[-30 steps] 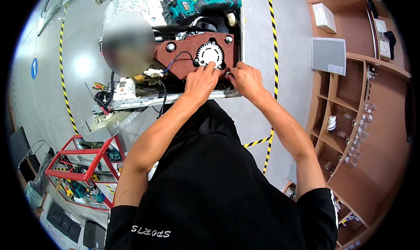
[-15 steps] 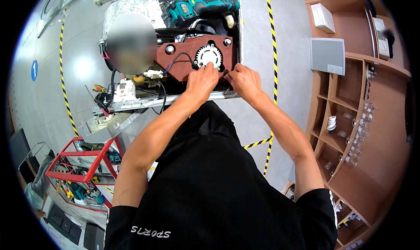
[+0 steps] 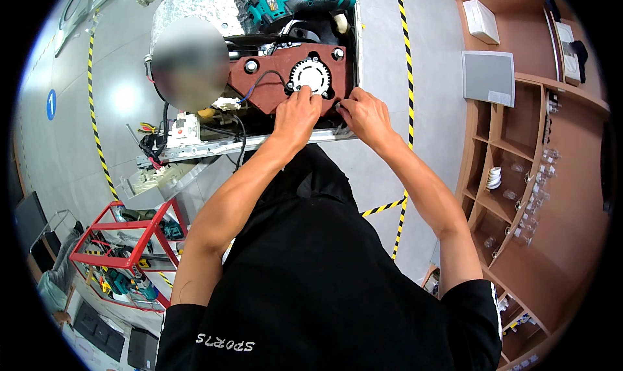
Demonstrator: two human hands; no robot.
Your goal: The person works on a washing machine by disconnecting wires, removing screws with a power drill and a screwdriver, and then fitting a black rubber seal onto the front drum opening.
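Observation:
A red-brown plate (image 3: 266,89) lies in an opened metal-framed appliance, with a white round slotted motor (image 3: 310,78) set in it. My left hand (image 3: 298,117) has its bent fingers closed at the motor's lower edge; the fingertips are partly hidden. My right hand (image 3: 367,115) is pinched together at the plate's lower right corner, beside a small dark piece (image 3: 338,104) too small to name. Two silver bolts, a left one (image 3: 251,66) and a right one (image 3: 337,54), sit in the plate's upper part. A dark wire (image 3: 265,78) runs from the motor to a white connector (image 3: 226,104).
A teal and black cordless drill (image 3: 298,4) lies across the appliance's far side. The metal frame edge (image 3: 259,143) runs in front of me. Left stands a red-framed tool cart (image 3: 120,261); right, brown wooden shelving (image 3: 516,144). Striped tape (image 3: 409,111) marks the floor.
My right hand has shifted slightly at the plate's corner, and a small dark piece now shows by its fingertips. My left hand stays at the motor's lower edge. The view has shifted a little.

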